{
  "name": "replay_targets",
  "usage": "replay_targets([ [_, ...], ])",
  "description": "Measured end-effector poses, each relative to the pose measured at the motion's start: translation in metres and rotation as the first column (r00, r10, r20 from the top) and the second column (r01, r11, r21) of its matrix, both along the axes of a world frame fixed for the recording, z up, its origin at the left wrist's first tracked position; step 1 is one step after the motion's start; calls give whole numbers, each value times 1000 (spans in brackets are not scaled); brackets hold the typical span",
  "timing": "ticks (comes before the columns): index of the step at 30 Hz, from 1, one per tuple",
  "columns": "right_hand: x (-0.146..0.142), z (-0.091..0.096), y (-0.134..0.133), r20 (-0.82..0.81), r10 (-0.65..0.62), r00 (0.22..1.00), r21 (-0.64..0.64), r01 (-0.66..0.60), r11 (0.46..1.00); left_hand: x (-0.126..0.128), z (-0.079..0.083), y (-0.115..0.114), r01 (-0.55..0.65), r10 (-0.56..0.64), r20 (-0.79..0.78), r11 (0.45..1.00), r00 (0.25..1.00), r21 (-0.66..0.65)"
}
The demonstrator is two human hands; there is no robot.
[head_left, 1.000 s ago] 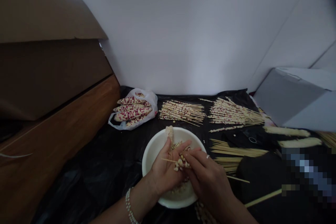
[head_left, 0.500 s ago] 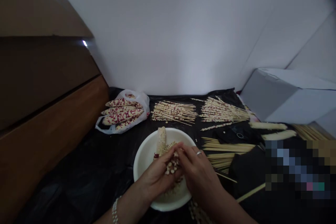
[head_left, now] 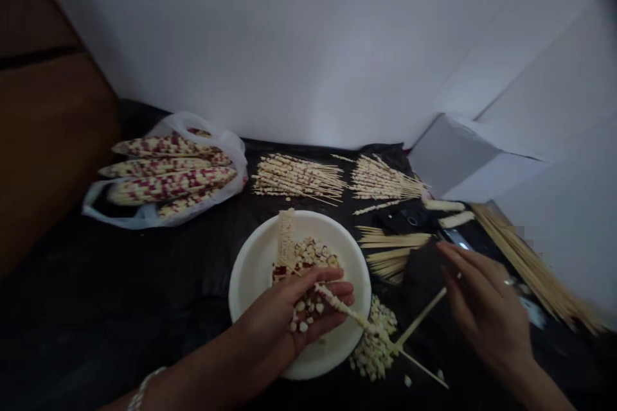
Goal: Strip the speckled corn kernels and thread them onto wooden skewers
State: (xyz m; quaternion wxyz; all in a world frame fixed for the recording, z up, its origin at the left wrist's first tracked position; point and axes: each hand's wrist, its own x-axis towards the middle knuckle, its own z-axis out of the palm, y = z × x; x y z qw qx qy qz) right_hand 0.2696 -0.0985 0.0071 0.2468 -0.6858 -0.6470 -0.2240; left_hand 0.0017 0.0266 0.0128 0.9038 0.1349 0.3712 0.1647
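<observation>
My left hand (head_left: 294,314) lies cupped over the white bowl (head_left: 250,270), closed on a thin wooden skewer (head_left: 359,320) threaded with corn kernels, and loose kernels rest in its palm. The skewer's bare end points right, over a small heap of kernels (head_left: 375,343) on the black sheet. A stripped cob (head_left: 285,241) and more kernels lie in the bowl. My right hand (head_left: 484,302) is out to the right with its fingers stretched over a phone (head_left: 457,241) and a dark flat object, holding nothing.
A plastic bag of red-and-white corn cobs (head_left: 166,176) lies at the back left. Two piles of finished kernel skewers (head_left: 299,176) (head_left: 383,181) sit behind the bowl. Bare skewers (head_left: 390,250) lie right of it, a long bundle (head_left: 530,266) further right, and a grey box (head_left: 463,160) beyond.
My right hand left the skewer over the bowl and moved right toward the phone. The left hand keeps the skewer. The camera swung to the right and down.
</observation>
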Motion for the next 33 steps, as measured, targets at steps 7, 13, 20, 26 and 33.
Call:
replay_targets([
  [7, 74, -40, -66, 48, -482, 875, 36, 481, 876, -10, -7, 0, 64, -65, -23, 996, 998, -56],
  [13, 108, -72, -95, 140, -563, 814, -9, 570, 822, -16, -8, -3, 57, -57, 11, 998, 998, -33],
  [20, 127, -91, -102, 192, -567, 801, -121, 593, 796, -16, -8, -5, 51, -51, -9, 998, 999, -28],
  [26, 148, -99, -107, 198, -628, 753, -154, 656, 738, -15, -11, -2, 56, -56, 3, 998, 998, -17],
  [33, 152, -105, -107, 208, -616, 760, -213, 649, 730, -15, -10, -2, 59, -60, -9, 998, 998, -15],
])
